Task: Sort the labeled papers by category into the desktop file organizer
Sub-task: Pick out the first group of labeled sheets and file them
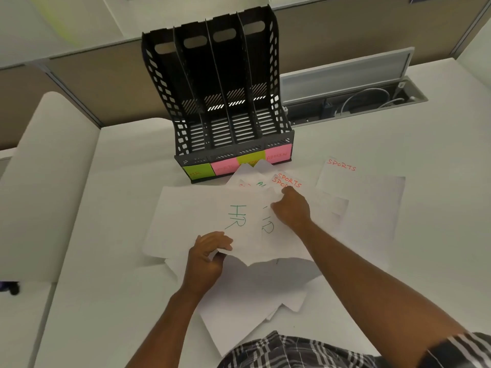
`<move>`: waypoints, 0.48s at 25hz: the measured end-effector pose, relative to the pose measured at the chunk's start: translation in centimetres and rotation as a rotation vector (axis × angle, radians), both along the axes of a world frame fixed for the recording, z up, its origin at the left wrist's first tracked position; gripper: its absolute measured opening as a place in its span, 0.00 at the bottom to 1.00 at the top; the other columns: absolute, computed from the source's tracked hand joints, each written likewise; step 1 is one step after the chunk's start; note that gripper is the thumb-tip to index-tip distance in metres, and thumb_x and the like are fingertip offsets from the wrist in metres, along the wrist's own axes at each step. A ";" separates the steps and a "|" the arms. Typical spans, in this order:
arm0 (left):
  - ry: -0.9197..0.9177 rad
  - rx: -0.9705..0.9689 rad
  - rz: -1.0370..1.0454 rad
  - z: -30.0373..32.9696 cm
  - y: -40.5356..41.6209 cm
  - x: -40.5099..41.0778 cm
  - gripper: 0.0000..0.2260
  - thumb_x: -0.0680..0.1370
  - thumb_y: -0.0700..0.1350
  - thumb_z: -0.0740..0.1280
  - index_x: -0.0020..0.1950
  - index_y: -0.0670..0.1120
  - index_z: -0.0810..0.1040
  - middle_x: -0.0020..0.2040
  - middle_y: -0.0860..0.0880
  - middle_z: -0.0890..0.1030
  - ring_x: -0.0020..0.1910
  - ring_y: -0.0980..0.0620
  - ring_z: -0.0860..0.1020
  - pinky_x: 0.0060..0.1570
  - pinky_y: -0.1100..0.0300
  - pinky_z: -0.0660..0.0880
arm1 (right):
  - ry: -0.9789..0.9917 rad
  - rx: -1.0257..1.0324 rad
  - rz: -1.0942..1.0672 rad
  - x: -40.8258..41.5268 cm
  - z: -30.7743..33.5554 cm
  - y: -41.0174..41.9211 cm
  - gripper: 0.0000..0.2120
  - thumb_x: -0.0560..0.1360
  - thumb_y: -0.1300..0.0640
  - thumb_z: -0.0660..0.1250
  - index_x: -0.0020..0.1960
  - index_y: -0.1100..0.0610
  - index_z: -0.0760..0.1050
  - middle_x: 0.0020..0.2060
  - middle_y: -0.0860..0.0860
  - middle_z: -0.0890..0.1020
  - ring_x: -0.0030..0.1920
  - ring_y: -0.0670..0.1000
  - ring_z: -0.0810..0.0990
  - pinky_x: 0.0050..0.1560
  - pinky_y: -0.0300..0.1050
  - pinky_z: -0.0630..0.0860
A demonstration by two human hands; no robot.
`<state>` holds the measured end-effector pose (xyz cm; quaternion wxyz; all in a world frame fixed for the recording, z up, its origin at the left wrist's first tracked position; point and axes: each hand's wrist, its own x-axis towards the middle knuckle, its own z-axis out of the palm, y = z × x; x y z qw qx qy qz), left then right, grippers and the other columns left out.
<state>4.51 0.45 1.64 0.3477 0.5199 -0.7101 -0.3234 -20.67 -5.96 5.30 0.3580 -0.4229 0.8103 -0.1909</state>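
Fingers of left hand (pixel 208 254) curled, pinching near edge of raised HR sheet (pixel 202 216). Right hand (pixel 291 208) further in, fingers bent, gripping far edge of second HR sheet (pixel 276 235), which overlaps first. More loose papers (pixel 252 309) underneath on desk (pixel 106 288). Beyond: fanned SPORTS sheets (pixel 288 180), one SPORTS sheet (pixel 356 181) apart at right. Farthest: file organizer (pixel 225 110), four slots empty, sticky labels on front; leftmost reads HR (pixel 198 172). Step, judged: gathering HR papers. Next needs both sheets squared, stood on edge, slid into leftmost slot.

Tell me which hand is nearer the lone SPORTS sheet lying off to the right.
Right. The right hand sits at the pile's far edge, just left of the SPORTS sheet; the left hand pinches the HR sheet at its near edge, farther away.
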 end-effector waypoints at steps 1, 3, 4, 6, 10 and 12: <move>0.009 0.000 -0.005 0.0 -0.1 0.1 0.15 0.71 0.32 0.68 0.44 0.53 0.81 0.50 0.58 0.85 0.59 0.53 0.80 0.62 0.33 0.70 | -0.011 -0.026 0.019 0.1 -0.2 -0.1 0.15 0.76 0.58 0.67 0.63 0.57 0.77 0.61 0.54 0.82 0.62 0.58 0.78 0.55 0.45 0.73; 0.039 -0.007 -0.029 0.3 -0.2 0.0 0.13 0.72 0.33 0.68 0.44 0.52 0.81 0.53 0.57 0.84 0.62 0.53 0.79 0.61 0.37 0.73 | -0.083 -0.106 0.078 -0.3 -0.2 0.2 0.06 0.77 0.59 0.68 0.52 0.56 0.82 0.52 0.54 0.84 0.56 0.57 0.81 0.48 0.42 0.70; 0.043 -0.015 -0.043 0.6 -0.3 -0.2 0.13 0.72 0.34 0.69 0.45 0.52 0.81 0.57 0.55 0.83 0.64 0.52 0.77 0.63 0.40 0.74 | -0.138 -0.150 0.096 -0.8 0.0 0.6 0.05 0.77 0.59 0.69 0.49 0.56 0.83 0.48 0.53 0.85 0.53 0.56 0.81 0.47 0.41 0.68; 0.021 -0.034 -0.068 1.6 -0.8 -0.6 0.11 0.73 0.36 0.71 0.45 0.53 0.81 0.66 0.50 0.76 0.71 0.50 0.70 0.68 0.50 0.72 | -0.228 -0.232 0.106 -2.1 0.7 1.5 0.04 0.76 0.61 0.70 0.49 0.57 0.84 0.46 0.51 0.84 0.50 0.53 0.80 0.48 0.39 0.69; -0.126 -0.174 -0.159 4.2 -3.3 -1.7 0.06 0.72 0.40 0.75 0.44 0.50 0.83 0.77 0.43 0.63 0.78 0.41 0.57 0.75 0.49 0.59 | -0.272 -0.335 0.114 -4.7 2.9 3.2 0.08 0.76 0.65 0.70 0.53 0.58 0.85 0.46 0.48 0.84 0.44 0.46 0.81 0.46 0.27 0.73; -0.265 -0.230 -0.210 6.0 -5.1 -2.4 0.03 0.72 0.42 0.73 0.43 0.49 0.84 0.77 0.42 0.63 0.79 0.41 0.55 0.77 0.42 0.49 | -0.303 -0.374 0.131 -5.6 3.8 3.5 0.09 0.76 0.66 0.70 0.53 0.58 0.85 0.46 0.48 0.84 0.44 0.41 0.81 0.44 0.23 0.73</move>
